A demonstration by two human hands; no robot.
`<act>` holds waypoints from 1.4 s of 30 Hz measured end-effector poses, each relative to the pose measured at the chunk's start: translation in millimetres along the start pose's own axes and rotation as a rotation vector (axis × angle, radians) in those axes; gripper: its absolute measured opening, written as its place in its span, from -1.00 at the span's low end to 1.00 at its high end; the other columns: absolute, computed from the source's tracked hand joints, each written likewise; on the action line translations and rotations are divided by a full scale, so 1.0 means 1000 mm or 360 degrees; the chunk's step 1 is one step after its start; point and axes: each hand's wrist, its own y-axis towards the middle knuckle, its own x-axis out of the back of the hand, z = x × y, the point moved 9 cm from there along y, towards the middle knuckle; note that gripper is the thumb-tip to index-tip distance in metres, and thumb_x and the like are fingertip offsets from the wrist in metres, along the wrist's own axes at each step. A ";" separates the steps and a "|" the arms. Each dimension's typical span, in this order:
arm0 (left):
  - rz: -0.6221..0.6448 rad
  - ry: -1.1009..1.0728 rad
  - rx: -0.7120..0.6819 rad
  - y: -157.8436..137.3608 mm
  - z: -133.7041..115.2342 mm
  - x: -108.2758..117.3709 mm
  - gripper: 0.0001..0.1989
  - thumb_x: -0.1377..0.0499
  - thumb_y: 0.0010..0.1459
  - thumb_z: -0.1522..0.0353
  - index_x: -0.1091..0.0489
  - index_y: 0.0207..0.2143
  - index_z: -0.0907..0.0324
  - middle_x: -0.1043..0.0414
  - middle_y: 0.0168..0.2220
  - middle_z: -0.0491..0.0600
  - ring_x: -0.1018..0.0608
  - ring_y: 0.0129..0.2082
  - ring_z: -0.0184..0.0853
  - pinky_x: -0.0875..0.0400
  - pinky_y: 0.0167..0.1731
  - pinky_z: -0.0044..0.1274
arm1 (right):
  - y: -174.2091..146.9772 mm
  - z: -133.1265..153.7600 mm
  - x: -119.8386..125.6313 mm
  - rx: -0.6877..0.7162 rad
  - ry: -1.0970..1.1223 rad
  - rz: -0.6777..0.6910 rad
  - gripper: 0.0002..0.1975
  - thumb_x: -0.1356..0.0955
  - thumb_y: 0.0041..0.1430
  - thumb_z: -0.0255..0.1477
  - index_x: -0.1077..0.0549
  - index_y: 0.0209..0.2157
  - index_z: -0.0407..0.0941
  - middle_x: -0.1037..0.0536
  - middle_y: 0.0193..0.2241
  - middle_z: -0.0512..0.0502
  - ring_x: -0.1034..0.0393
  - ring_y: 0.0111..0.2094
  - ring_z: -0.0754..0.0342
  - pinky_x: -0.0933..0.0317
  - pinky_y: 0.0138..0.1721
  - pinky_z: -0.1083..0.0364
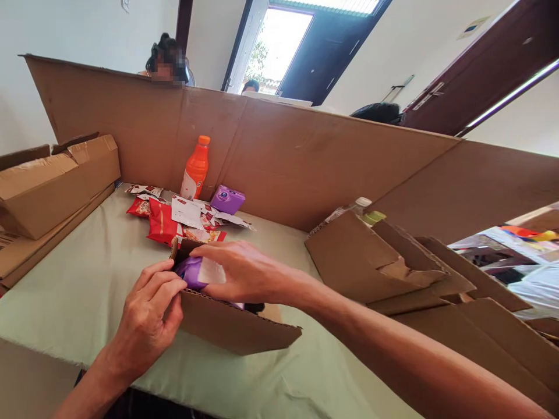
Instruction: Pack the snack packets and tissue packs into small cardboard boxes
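Note:
A small open cardboard box [240,334] stands on the cloth in front of me. My left hand [151,305] grips its near left corner, with fingers curled over the rim. Inside the box, my right hand [240,270] holds a purple and white tissue pack [190,272], thumb and fingers on either side of it. A dark object [254,307] shows beside the pack, too covered to make out. Beyond the box lie red snack packets [163,221] and white-and-brown packets [187,210]. Another purple tissue pack [227,199] and an orange drink bottle [196,169] stand behind them.
A tall cardboard partition [283,157] closes off the far side of the green cloth [96,279]. Cardboard boxes lie on the left [56,186]. A torn cardboard box [358,256] at right holds a clear bottle [361,203]. People's heads [166,58] show beyond the partition.

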 end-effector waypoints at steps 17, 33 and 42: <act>0.0075 0.0122 -0.0098 0.004 -0.006 0.002 -0.70 -0.13 0.20 0.62 -0.40 -0.10 0.11 -0.55 -0.20 -0.03 -0.55 0.06 -0.19 -0.53 0.01 -0.37 | -0.002 -0.009 -0.026 0.0183 0.0134 0.0128 -0.53 -0.26 0.42 -0.31 -0.29 0.26 -0.23 -0.43 0.23 -0.33 -0.35 0.22 -0.14 -0.24 0.17 -0.06; 0.0201 0.0157 -0.0177 0.006 -0.006 -0.003 -0.72 -0.15 0.22 0.61 -0.39 -0.07 0.17 -0.54 -0.23 -0.01 -0.47 0.10 -0.22 -0.42 0.07 -0.43 | -0.104 -0.092 0.003 -0.0293 0.0187 -0.0015 -0.72 -0.28 0.33 -0.35 -0.62 -0.13 -0.09 -0.68 -0.37 -0.11 -0.55 -0.38 -0.01 -0.33 -0.32 0.06; 0.0137 0.0088 -0.0189 0.010 -0.001 -0.006 -0.70 -0.16 0.15 0.63 -0.46 -0.11 0.19 -0.58 -0.19 -0.01 -0.52 0.08 -0.24 -0.46 0.05 -0.44 | -0.043 -0.192 0.065 -0.0508 0.0451 -0.0962 -0.71 -0.31 0.28 -0.26 -0.59 -0.23 -0.14 -0.67 -0.34 -0.12 -0.54 -0.35 0.03 -0.35 -0.35 0.10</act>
